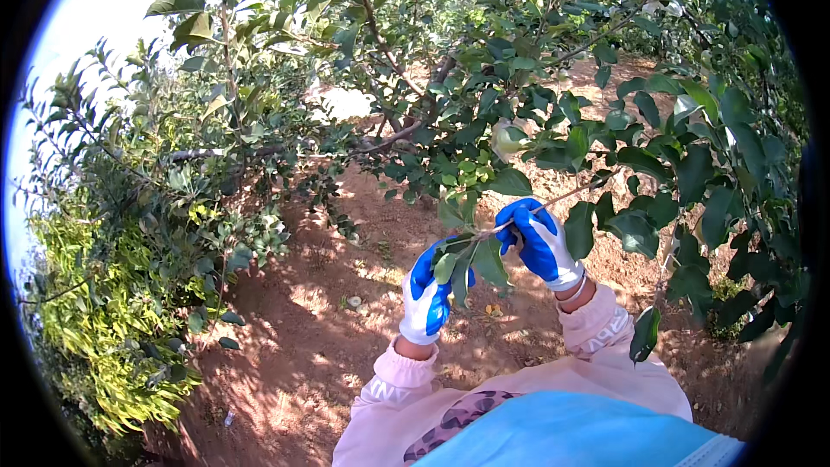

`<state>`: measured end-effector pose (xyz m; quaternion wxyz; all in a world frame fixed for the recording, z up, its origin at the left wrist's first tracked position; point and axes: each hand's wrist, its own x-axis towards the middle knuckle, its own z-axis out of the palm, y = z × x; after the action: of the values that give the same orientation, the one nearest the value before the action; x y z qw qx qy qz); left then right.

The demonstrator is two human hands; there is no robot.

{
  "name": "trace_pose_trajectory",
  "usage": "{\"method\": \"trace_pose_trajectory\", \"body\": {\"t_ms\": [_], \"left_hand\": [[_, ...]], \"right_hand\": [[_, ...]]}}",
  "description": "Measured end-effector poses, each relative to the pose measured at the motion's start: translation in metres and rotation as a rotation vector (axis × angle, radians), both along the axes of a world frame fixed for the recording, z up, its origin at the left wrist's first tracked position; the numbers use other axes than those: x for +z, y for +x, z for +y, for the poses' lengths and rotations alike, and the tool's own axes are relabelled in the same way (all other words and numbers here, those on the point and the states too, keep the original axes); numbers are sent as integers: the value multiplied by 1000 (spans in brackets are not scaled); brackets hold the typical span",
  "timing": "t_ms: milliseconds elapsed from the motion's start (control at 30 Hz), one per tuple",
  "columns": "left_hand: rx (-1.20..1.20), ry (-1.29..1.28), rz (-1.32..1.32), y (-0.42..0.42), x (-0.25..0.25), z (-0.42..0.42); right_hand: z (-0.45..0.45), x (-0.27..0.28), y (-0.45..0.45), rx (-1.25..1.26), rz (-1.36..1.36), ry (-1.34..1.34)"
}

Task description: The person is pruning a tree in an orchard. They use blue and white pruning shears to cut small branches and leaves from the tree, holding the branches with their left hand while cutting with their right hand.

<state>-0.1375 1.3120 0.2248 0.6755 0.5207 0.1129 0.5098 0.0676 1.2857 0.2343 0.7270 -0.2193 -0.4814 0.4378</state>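
Both my hands wear blue and white coated work gloves. My right hand (533, 240) is closed around a thin leafy branch (580, 189) of a fruit tree, which comes in from the right. At the leafy tip of that branch, my left hand (428, 292) has its fingers curled about the leaves (462, 266); the leaves partly hide its fingers. Above my right hand hangs a pale round fruit (508, 139), which looks wrapped in a thin clear bag.
A tree limb (405, 131) crosses ahead, with thin upright shoots above it. Dense foliage (700, 207) hangs close on the right, and yellow-green plants (97, 337) grow at the left. Reddish bare soil (292, 363) lies below, dappled with shade.
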Motion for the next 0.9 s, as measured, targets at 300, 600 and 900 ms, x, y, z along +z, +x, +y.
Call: {"method": "trace_pose_trajectory", "body": {"t_ms": [300,600,900], "left_hand": [[81,100,74,-23,7,22],[127,74,122,-80,-33,43],[334,53,217,-122,-20,48]], "right_hand": [[36,53,9,90,213,306],[86,94,-52,-123,-164,348],[215,197,-90,-252,-374,566]]}}
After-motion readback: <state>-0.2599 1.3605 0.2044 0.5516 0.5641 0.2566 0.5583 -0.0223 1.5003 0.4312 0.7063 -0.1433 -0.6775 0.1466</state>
